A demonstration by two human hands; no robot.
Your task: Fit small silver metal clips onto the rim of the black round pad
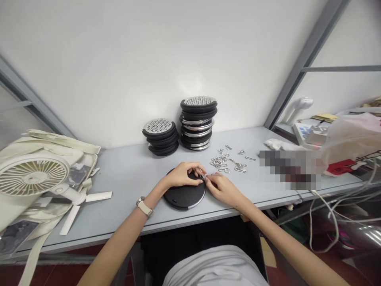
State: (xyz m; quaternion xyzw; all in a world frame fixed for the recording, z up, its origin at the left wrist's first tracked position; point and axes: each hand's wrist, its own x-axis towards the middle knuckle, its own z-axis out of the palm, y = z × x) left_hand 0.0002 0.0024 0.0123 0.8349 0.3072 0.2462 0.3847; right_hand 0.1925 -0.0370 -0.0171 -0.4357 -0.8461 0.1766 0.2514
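A round black disc with a metal rim lies flat near the table's front edge. Over its upper part is my left hand, fingers curled and thumb and fingertips pinched at the disc's right edge. My right hand meets it there, its thumb and forefinger closed at the same spot. Whatever small piece sits between the fingertips is too small to make out. Just beyond my right hand lie several loose metal rings and clips, with more clips beside them.
Two stacks of similar discs stand against the wall, a lower stack and a taller stack. To the left, a white fan rests by a cream bag. White cloth and a plastic bag occupy the right side.
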